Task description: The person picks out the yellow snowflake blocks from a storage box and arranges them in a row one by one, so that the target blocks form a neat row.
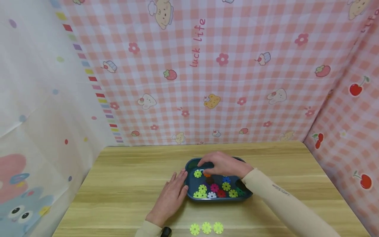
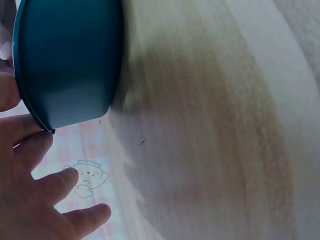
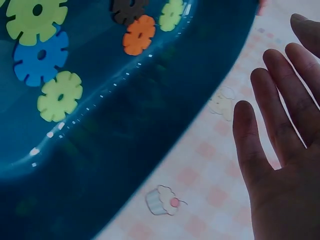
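Observation:
A dark blue-green tray (image 1: 190, 184) holds notched plastic building discs in several colours, among them a yellow-green disc (image 1: 197, 173), a pink disc (image 1: 214, 188) and a white disc (image 1: 212, 195). Against the tray's left end rests my left hand (image 1: 169, 197), its fingers spread and fairly straight; the left wrist view shows those fingers at the tray rim (image 2: 22, 95). Over the tray's far part hovers my right hand (image 1: 223, 164), near an orange disc (image 3: 139, 35). The right wrist view shows its fingers extended with nothing held. Part of the tray is hidden under that hand and forearm.
Three yellow-green discs lie in a row on the wooden table (image 1: 127, 184) near its front edge: a left disc (image 1: 194, 229), a middle disc (image 1: 206, 227) and a right disc (image 1: 218, 227). Pink checked cloth (image 1: 237, 82) hangs behind the table and along its right side.

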Demonstrator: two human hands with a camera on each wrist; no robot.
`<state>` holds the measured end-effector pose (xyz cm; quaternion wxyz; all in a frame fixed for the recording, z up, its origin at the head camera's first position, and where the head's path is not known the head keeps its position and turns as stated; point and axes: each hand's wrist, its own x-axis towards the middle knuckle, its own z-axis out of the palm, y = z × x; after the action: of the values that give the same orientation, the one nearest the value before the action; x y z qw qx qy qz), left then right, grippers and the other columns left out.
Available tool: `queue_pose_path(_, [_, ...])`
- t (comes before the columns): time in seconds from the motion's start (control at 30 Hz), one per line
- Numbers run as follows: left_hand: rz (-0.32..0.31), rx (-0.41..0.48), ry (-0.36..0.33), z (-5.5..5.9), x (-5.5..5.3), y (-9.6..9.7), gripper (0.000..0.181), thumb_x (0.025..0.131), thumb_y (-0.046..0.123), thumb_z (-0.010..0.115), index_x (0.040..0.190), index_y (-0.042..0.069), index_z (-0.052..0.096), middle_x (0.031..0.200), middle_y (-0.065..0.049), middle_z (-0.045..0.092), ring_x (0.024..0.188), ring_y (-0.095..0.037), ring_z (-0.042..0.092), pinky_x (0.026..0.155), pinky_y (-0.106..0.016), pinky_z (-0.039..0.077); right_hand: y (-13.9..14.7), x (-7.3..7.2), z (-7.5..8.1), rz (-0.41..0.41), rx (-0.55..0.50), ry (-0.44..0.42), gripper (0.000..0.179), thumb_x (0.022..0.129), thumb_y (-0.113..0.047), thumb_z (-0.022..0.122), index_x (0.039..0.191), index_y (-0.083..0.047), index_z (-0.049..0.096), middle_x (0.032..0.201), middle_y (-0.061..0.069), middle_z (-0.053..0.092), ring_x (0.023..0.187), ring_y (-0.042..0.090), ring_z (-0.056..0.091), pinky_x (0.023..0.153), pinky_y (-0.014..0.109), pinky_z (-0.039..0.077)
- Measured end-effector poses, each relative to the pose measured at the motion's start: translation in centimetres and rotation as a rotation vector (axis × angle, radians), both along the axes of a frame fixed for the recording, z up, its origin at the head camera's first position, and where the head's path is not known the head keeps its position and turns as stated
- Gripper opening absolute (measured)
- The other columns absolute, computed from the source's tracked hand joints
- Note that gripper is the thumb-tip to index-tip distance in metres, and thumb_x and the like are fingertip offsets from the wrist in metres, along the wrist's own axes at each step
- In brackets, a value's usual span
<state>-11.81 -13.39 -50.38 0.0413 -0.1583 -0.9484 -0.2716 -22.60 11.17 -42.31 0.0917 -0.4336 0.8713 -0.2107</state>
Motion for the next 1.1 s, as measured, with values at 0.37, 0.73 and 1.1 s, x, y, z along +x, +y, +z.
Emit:
queue_pose_path(0.37, [-0.001, 0.001, -0.015, -0.1, -0.1, -0.1, 0.051, 0.111, 0.027, 0.046, 0.158, 0.008, 0.043, 0.166, -0.008, 0.036, 0.150, -0.043, 0.033, 0.110, -0.074, 0.033, -0.8, -1.4, -2.9, -0.024, -0.023, -0.165, 0.032, 0.098, -0.019, 0.074, 0.128, -0.009, 0.073, 0.124, 0.004, 0.073, 0.092, 0.004, 0.068, 0.092, 0.033, 0.058])
queue_pose_path(0.73, [-0.002, -0.003, -0.019, -0.1, 0.0, -0.1, 0.051, 0.112, 0.029, 0.044, 0.159, 0.008, 0.042, 0.167, -0.007, 0.035, 0.151, -0.042, 0.032, 0.112, -0.072, 0.033, -1.3, -1.5, -4.8, -0.055, -0.026, -0.207, 0.038, 0.097, -0.017, 0.074, 0.133, -0.006, 0.069, 0.130, 0.006, 0.070, 0.114, 0.020, 0.066, 0.101, 0.040, 0.055])
queue_pose_path(1.1, [-0.009, 0.011, -0.031, -0.1, 0.0, -0.2, 0.051, 0.112, 0.028, 0.045, 0.159, 0.007, 0.042, 0.167, -0.007, 0.034, 0.151, -0.043, 0.032, 0.111, -0.073, 0.033, -2.0, -1.5, -6.0, -0.054, -0.009, -0.166, 0.040, 0.096, -0.020, 0.076, 0.133, -0.006, 0.069, 0.133, 0.008, 0.069, 0.113, 0.020, 0.066, 0.099, 0.040, 0.055])
